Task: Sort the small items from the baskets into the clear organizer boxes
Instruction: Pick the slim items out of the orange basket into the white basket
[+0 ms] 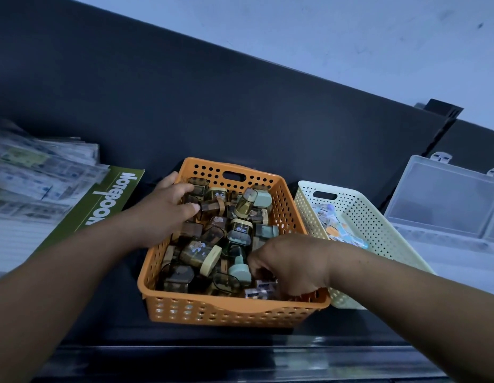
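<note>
An orange perforated basket (229, 308) sits on a dark shelf, full of several small smoky-clear sharpeners with cream or mint caps (237, 214). My left hand (162, 214) reaches in over the basket's left wall, its fingers curled round a dark sharpener near the back left. My right hand (290, 266) is down in the front right corner, fingers curled among the items around a small one; what it holds is mostly hidden. A cream basket (359, 214) to the right holds small colourful packets (339, 228). A clear organizer box (444, 200) stands open at the far right.
A green notebook (107, 200) lies left of the orange basket, under a stack of printed paper packs (38, 175). A dark back panel rises behind the baskets. The shelf's front edge runs just below the orange basket.
</note>
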A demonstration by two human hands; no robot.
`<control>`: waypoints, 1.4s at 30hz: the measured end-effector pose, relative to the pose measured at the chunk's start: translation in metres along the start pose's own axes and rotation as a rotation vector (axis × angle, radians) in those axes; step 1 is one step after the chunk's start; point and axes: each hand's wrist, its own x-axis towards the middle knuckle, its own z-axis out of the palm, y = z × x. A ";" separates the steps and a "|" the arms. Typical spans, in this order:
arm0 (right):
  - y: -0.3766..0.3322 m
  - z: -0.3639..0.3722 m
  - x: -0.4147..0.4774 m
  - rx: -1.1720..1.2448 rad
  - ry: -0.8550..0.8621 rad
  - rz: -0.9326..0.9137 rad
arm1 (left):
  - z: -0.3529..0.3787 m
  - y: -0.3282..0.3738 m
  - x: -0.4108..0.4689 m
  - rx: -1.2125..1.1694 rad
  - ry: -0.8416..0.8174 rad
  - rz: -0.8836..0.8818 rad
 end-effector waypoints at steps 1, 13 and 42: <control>0.001 0.000 0.001 0.034 -0.002 0.001 | 0.000 0.000 0.000 -0.001 0.000 0.001; 0.033 -0.017 -0.024 0.715 0.188 -0.070 | 0.000 -0.001 0.000 0.011 0.005 0.005; -0.005 -0.023 0.035 0.252 0.329 -0.083 | 0.000 0.004 -0.001 -0.028 0.019 0.004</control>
